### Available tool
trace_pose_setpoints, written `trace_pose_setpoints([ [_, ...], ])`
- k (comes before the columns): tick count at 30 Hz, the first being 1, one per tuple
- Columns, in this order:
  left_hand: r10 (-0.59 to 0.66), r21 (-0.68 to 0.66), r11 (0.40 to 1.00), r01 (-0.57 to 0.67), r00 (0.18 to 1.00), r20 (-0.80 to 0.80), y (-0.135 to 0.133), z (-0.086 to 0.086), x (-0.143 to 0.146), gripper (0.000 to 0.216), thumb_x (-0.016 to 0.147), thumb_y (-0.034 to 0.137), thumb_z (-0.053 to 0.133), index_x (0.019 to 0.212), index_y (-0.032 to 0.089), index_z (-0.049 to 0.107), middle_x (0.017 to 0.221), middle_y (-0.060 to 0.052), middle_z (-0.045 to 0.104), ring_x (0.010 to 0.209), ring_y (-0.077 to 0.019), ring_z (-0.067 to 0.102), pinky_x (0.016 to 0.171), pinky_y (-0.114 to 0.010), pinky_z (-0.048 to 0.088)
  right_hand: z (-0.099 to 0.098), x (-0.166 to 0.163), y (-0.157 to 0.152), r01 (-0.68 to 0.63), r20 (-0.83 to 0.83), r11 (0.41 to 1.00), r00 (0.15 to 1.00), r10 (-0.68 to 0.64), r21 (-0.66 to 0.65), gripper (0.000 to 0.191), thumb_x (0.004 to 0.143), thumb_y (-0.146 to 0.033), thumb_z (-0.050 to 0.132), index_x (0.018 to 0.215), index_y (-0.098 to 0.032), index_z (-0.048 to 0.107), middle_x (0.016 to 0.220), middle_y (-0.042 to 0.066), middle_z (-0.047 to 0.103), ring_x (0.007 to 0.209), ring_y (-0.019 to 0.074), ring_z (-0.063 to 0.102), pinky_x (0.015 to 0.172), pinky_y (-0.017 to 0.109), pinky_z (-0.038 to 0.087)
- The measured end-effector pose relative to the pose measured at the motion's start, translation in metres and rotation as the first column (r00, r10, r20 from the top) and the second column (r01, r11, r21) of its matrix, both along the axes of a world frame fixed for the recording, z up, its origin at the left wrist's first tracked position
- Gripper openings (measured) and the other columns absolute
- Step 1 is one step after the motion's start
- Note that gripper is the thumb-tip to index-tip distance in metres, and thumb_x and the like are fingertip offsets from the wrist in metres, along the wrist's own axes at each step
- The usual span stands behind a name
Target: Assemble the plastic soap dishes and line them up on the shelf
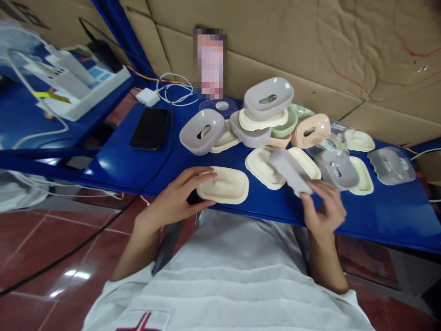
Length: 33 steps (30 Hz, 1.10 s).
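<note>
My left hand (186, 191) has its thumb and fingers round the left end of a cream oval soap-dish tray (229, 186), which lies flat near the table's front edge. Between the thumb and fingers of my right hand (325, 209) is a grey soap dish (289, 170), tipped on its side above the table. Just behind it lie a cream tray (263, 168) and another cream piece (308, 162), partly covered by the grey dish. A grey slotted dish (203, 131) sits beyond my left hand, leaning over a cream tray.
A stack topped by a grey slotted dish (268, 99) stands at the back, beside a peach dish (313, 131). Clear lids (392, 165) lie at the right. A black phone (149, 128), white charger (148, 96) and black cable (168, 151) are at the left. Cardboard (275, 41) walls the back.
</note>
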<state>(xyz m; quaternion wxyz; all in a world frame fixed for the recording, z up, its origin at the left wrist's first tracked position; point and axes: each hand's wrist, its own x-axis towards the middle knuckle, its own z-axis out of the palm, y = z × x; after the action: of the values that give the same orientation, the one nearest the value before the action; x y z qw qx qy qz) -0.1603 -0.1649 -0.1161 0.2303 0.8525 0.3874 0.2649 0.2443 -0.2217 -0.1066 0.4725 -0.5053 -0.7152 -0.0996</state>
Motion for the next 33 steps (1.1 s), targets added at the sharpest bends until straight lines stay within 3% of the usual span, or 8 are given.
trace_pose_setpoints([
  [4, 0.010, -0.006, 1.000, -0.010, 1.000, 0.027, -0.001, -0.001, -0.001, 0.068, 0.105, 0.046, 0.075, 0.165, 0.033, 0.047, 0.159, -0.011, 0.059, 0.149, -0.0305, 0.058, 0.129, -0.050, 0.050, -0.005, 0.011, 0.001, 0.186, -0.260, 0.964, 0.956, -0.134, 0.188, 0.019, 0.099, -0.034, 0.078, 0.114, -0.021, 0.079, 0.100, 0.009, 0.077, 0.096, 0.0306, 0.075, 0.089, 0.052, 0.062],
  [10, 0.015, -0.010, 1.000, -0.015, 1.000, 0.022, -0.001, 0.000, 0.000, 0.067, 0.105, 0.046, 0.074, 0.165, 0.034, 0.047, 0.160, -0.010, 0.058, 0.149, -0.0311, 0.059, 0.129, -0.050, 0.050, -0.009, 0.012, 0.001, 0.231, -0.265, 0.965, 0.945, -0.193, 0.122, 0.021, 0.105, -0.038, 0.071, 0.112, -0.019, 0.076, 0.101, 0.011, 0.076, 0.097, 0.0300, 0.075, 0.090, 0.052, 0.063],
  [15, -0.023, 0.035, 0.999, 0.023, 1.000, 0.008, -0.003, 0.004, 0.003, 0.061, 0.106, 0.037, 0.073, 0.162, 0.032, 0.050, 0.157, -0.010, 0.060, 0.148, -0.0307, 0.060, 0.127, -0.048, 0.053, -0.004, 0.006, -0.004, 0.101, -0.153, 0.995, 0.984, -0.096, 0.028, 0.014, 0.104, -0.027, 0.071, 0.117, -0.024, 0.077, 0.106, 0.008, 0.078, 0.105, 0.0290, 0.077, 0.097, 0.052, 0.064],
  [19, -0.095, 0.050, 0.994, 0.093, 0.995, 0.036, -0.009, 0.003, 0.014, 0.066, 0.104, 0.027, 0.074, 0.164, 0.031, 0.046, 0.167, -0.014, 0.050, 0.149, -0.0314, 0.060, 0.123, -0.049, 0.057, 0.002, -0.018, -0.012, -0.105, 0.031, 0.994, 0.994, 0.107, -0.043, 0.022, 0.104, -0.019, 0.071, 0.121, -0.031, 0.078, 0.106, 0.003, 0.079, 0.110, 0.0272, 0.078, 0.125, 0.065, 0.048],
  [23, -0.103, 0.203, 0.976, 0.080, 0.989, 0.106, -0.012, -0.004, 0.027, 0.088, 0.096, 0.024, 0.086, 0.169, 0.033, 0.038, 0.181, -0.020, 0.025, 0.155, -0.0384, 0.054, 0.121, -0.058, 0.058, 0.007, -0.049, -0.013, -0.398, 0.057, 0.881, 0.903, 0.425, -0.256, 0.045, 0.107, -0.013, 0.062, 0.146, -0.034, 0.070, 0.115, 0.003, 0.077, 0.118, 0.0232, 0.076, 0.132, 0.062, 0.046],
  [25, -0.114, 0.272, 0.958, 0.090, 0.991, 0.071, -0.010, -0.007, 0.030, 0.082, 0.095, 0.021, 0.087, 0.165, 0.033, 0.046, 0.180, -0.018, 0.031, 0.161, -0.0402, 0.046, 0.124, -0.060, 0.055, 0.008, -0.057, -0.010, -0.445, 0.075, 0.830, 0.866, 0.494, -0.336, 0.051, 0.108, -0.010, 0.057, 0.153, -0.033, 0.065, 0.120, 0.005, 0.075, 0.122, 0.0212, 0.074, 0.132, 0.057, 0.048],
  [28, -0.161, 0.346, 0.927, 0.143, 0.987, 0.022, -0.006, -0.009, 0.029, 0.058, 0.098, 0.020, 0.084, 0.151, 0.030, 0.062, 0.164, -0.014, 0.057, 0.158, -0.0355, 0.050, 0.126, -0.057, 0.054, 0.008, -0.061, -0.007, -0.434, 0.123, 0.803, 0.846, 0.520, -0.409, 0.045, 0.110, -0.014, 0.058, 0.152, -0.029, 0.066, 0.125, 0.007, 0.074, 0.132, 0.0228, 0.071, 0.134, 0.057, 0.045],
  [33, -0.143, 0.443, 0.888, 0.127, 0.990, 0.001, -0.005, -0.009, 0.029, 0.035, 0.100, 0.021, 0.082, 0.133, 0.027, 0.072, 0.133, -0.007, 0.078, 0.139, -0.0313, 0.064, 0.116, -0.054, 0.059, 0.004, -0.063, -0.007, -0.412, 0.191, 0.835, 0.845, 0.500, -0.364, 0.029, 0.108, -0.019, 0.066, 0.137, -0.022, 0.071, 0.126, 0.010, 0.077, 0.139, 0.0255, 0.068, 0.131, 0.058, 0.048],
])
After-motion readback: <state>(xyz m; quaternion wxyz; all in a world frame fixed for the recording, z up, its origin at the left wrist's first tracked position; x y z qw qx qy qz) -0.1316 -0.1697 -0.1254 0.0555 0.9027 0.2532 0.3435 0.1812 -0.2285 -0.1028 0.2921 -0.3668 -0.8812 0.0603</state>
